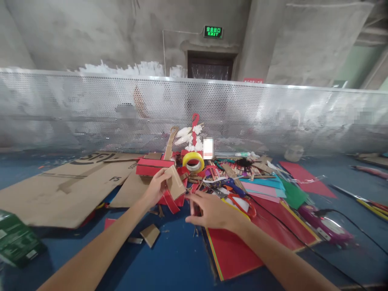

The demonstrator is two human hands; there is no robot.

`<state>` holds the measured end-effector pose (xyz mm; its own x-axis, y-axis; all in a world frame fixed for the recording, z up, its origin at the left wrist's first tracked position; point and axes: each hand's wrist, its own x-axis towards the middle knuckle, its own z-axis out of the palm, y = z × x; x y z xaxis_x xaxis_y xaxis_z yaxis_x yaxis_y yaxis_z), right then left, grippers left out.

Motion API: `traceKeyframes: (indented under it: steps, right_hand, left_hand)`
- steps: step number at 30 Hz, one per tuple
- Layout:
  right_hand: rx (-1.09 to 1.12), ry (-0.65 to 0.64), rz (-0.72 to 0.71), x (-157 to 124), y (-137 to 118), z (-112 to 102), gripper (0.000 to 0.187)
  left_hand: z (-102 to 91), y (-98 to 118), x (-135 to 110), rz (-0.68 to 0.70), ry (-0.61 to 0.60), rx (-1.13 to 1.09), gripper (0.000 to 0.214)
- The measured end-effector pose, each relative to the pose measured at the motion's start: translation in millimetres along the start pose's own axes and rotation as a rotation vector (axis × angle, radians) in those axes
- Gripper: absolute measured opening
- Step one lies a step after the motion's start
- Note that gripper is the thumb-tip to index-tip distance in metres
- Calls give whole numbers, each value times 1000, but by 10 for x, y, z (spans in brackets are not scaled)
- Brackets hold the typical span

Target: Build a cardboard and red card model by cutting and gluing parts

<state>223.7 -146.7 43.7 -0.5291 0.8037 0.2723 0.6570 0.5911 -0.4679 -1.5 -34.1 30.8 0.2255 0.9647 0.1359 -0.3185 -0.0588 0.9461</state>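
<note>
My left hand (156, 188) is closed round a small cardboard piece covered partly in red paper (174, 188), held just above the blue table (169, 258). My right hand (212, 210) hovers beside it over the edge of a red paper sheet (233, 250); its fingers are curled together near a small dark item that I cannot make out. A roll of yellow tape (193, 161) stands just behind the held piece, next to a red cardboard box shape (153, 166).
Flattened brown cardboard (60, 190) lies at the left, a green box (16, 240) at the near left. Coloured paper sheets (273, 190), red scissors (241, 202) and a purple glue gun (325, 224) with black cable lie at the right. A perforated metal screen (273, 117) borders the far edge.
</note>
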Motion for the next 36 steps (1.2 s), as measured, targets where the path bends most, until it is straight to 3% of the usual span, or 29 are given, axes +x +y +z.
traceKeyframes:
  steps: [3, 6, 10, 13, 17, 23, 28, 30, 34, 36]
  right_hand:
    - [229, 4, 48, 33, -10, 10, 37]
    - [486, 182, 106, 109, 94, 10, 29]
    - [681, 381, 197, 201, 285, 21, 29]
    - [726, 489, 242, 229, 403, 14, 31]
    - [600, 534, 178, 226, 479, -39, 29]
    - [463, 521, 132, 225, 434, -74, 26]
    - [387, 549, 165, 212, 450, -203, 30]
    - [219, 498, 150, 144, 479, -344, 24]
    - [-190, 73, 281, -108, 524, -643, 13]
    - [-283, -107, 377, -236, 523, -728, 19]
  left_hand:
    - [36, 14, -12, -28, -4, -59, 35]
    - [96, 6, -54, -67, -67, -64, 42]
    - [175, -8, -132, -67, -236, 69, 41]
    - [230, 31, -190, -30, -396, 256, 45]
    - [305, 133, -257, 19, -605, 481, 36]
    - [321, 124, -255, 125, -591, 717, 35]
    - [229, 70, -147, 118, -490, 665, 33]
    - [190, 71, -113, 81, -407, 602, 34]
    - [133, 63, -89, -17, -272, 513, 36]
    - [122, 45, -88, -35, -241, 486, 38]
